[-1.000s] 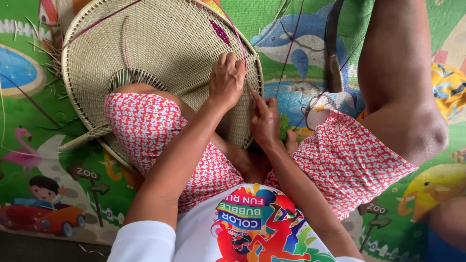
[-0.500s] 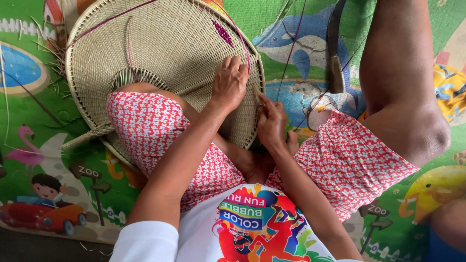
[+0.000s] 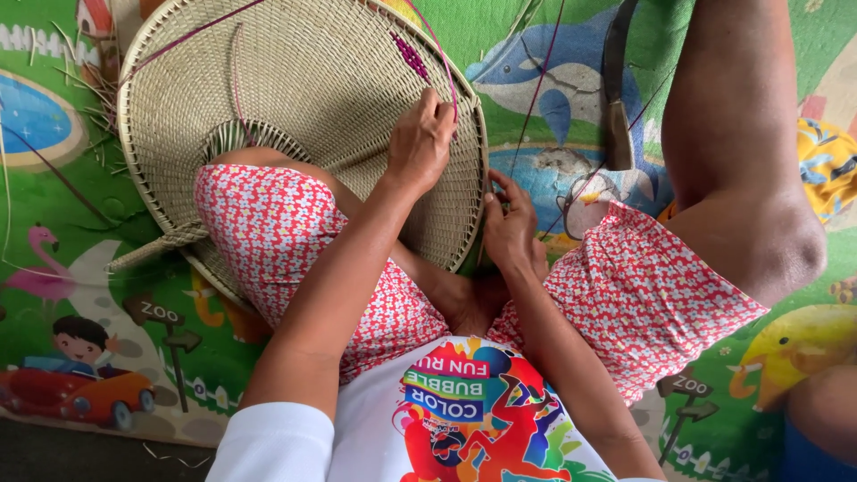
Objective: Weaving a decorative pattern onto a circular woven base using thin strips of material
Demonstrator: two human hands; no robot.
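A large round woven basket (image 3: 295, 89) of pale straw rests over my left thigh, its rim toward me. My left hand (image 3: 420, 143) lies on the weave near the rim, fingers curled and pressing on it beside a purple strand (image 3: 412, 55). At the edge of the rim my right hand (image 3: 511, 228) has its fingers pinched around the rim and a thin strand there. Purple strands (image 3: 544, 80) run from the rim up across the mat.
I sit on a green play mat (image 3: 71, 250) printed with animals and a pool. My legs in red flowered shorts (image 3: 625, 295) spread to both sides. A dark curved tool (image 3: 616, 98) lies on the mat at the upper right. Loose straw bits (image 3: 80, 71) lie at the left.
My right hand has shifted slightly along the rim toward the basket's edge. My left hand stays pressed on the weave. The view has moved a little.
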